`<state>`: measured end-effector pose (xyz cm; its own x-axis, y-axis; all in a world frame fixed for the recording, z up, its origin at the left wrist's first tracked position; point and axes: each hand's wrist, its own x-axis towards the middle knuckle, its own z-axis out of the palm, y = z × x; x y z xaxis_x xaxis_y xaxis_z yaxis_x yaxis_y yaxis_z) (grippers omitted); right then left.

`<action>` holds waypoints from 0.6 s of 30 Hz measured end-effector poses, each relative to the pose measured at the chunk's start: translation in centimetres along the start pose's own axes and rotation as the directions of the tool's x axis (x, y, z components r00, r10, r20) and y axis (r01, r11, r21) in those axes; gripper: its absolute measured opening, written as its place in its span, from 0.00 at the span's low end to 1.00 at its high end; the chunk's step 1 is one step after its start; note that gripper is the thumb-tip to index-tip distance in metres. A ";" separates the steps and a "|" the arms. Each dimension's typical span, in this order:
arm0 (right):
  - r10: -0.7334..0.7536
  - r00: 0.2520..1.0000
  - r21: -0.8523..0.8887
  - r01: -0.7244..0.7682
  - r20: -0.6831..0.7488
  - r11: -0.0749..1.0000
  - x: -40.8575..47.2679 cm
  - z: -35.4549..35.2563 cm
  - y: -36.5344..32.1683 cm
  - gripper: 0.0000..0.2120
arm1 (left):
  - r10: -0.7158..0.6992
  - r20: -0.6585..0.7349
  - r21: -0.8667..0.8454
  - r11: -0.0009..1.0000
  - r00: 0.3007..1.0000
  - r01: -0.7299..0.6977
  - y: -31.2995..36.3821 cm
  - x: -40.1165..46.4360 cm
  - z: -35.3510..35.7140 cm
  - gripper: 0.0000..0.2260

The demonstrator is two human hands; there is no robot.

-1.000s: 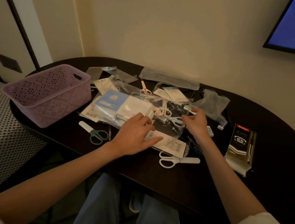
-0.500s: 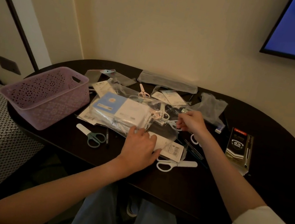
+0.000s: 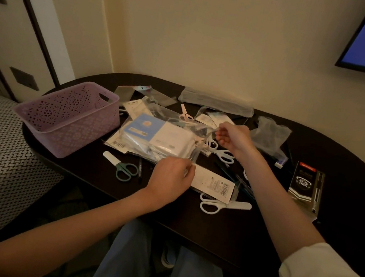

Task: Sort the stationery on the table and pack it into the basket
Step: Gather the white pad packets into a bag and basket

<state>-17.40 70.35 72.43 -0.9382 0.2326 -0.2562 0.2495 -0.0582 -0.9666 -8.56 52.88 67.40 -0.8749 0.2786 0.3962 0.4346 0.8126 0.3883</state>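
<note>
one lilac basket (image 3: 68,118) stands at the left end of the dark table (image 3: 343,230), and nothing shows inside it from this angle. just right of it, near the table's front edge, lies one green-handled pair of scissors (image 3: 122,168). four pairs of scissors can be counted in all: that green one, a small pink pair (image 3: 185,115) at the far middle, a pale pair (image 3: 222,154) under the right wrist, and a white pair (image 3: 221,205) near the front edge; more may hide in the pile. in the middle sits one big clear plastic bag (image 3: 159,139) holding a blue-and-white packet and other white packets whose number i cannot tell. the left hand (image 3: 170,180) pinches the near corner of the bag's open end, fingers curled, wrist low over the table. a white barcode card (image 3: 213,184) lies just right of that hand. the right hand (image 3: 235,139) is raised at the far corner of the same opening, its fingers curled and pinching the plastic edge. further right lies a crumpled clear wrapper (image 3: 269,135), and at the right one black pen box (image 3: 305,187) marked 0.5 mm.
</note>
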 end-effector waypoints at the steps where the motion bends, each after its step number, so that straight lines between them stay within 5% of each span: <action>1: -0.005 1.000 -0.002 0.005 -0.012 1.000 0.1 0.4 -0.2 0.06 | -0.003 -0.011 -0.032 0.999 1.000 0.003 -0.2 0.0 0.0 0.13; 9: -0.058 0.996 -0.073 0.053 -0.062 0.996 0.4 3.4 -1.0 0.06 | -0.082 -0.104 -0.277 0.960 0.991 0.050 -1.8 0.2 -1.0 0.08; 15: -0.227 0.969 -0.105 0.217 -0.095 0.970 0.4 2.7 0.1 0.14 | -0.102 -0.067 -0.381 0.922 0.993 0.069 -3.9 0.5 -1.9 0.05; 18: -0.321 0.938 -0.162 0.299 -0.130 0.940 0.8 1.0 1.3 0.05 | -0.054 -0.032 -0.387 0.921 0.998 0.038 -5.1 0.4 -3.0 0.04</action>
<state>-18.03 69.51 70.97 -0.9292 0.3627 0.0705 -0.0073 0.1726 -0.9850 -10.49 47.31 68.03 -0.8899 0.2172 0.4012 0.4502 0.5606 0.6950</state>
